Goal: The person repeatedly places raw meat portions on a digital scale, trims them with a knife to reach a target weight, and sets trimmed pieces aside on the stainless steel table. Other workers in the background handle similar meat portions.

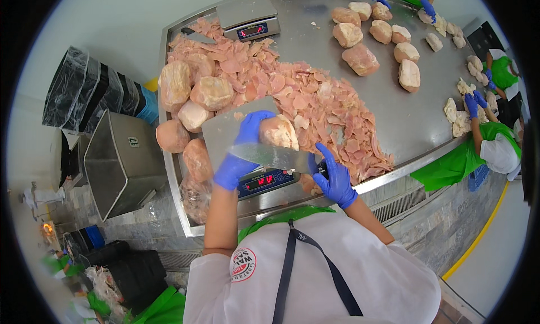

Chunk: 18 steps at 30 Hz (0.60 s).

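My left hand [241, 152], in a blue glove, is closed around the side of a pale pink ham chunk [279, 132] over a digital scale [264, 183]. In my gloved right hand [337, 180] is a wide-bladed knife [270, 155]. Its blade points left, just below the chunk and across the front of my left hand. The dark handle sits mostly hidden in my right fingers, with the index finger raised. Beside the scale spreads a big heap of thin meat slices and trimmings [320, 102]. Whole chunks [211, 93] are stacked to the left of the scale.
A second scale [247, 20] stands at the back of the steel table [298, 37]. More ham chunks [360, 60] lie on the far right part. Gloved co-workers [495, 138] handle pale pieces along the right edge. A steel bin [124, 161] stands left of the table.
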{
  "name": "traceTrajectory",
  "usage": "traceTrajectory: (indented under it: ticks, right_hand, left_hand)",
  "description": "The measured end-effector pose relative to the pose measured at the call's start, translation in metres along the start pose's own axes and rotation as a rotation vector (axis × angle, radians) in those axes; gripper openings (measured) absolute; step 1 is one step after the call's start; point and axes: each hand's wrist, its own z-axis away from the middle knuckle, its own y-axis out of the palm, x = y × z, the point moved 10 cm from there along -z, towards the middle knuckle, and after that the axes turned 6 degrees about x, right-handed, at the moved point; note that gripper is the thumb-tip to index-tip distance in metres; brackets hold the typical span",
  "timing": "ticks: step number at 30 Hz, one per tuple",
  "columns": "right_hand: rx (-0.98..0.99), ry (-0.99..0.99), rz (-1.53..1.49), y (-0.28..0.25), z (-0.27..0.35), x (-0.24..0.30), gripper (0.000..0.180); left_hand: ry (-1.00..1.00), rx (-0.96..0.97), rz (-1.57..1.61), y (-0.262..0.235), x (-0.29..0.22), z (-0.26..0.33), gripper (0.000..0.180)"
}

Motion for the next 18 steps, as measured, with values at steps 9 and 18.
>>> traceTrajectory:
  ticks: [9, 18]
  right_hand:
    - [0.104, -0.113, 0.046, 0.005, -0.059, 0.033, 0.081]
    - [0.203, -0.040, -0.101, 0.004, -0.085, 0.049, 0.074]
  left_hand:
    - [-0.019, 0.072, 0.140, -0.004, -0.032, -0.003, 0.084]
    - [-0.147, 0.066, 0.323, -0.003, -0.007, 0.003, 0.112]
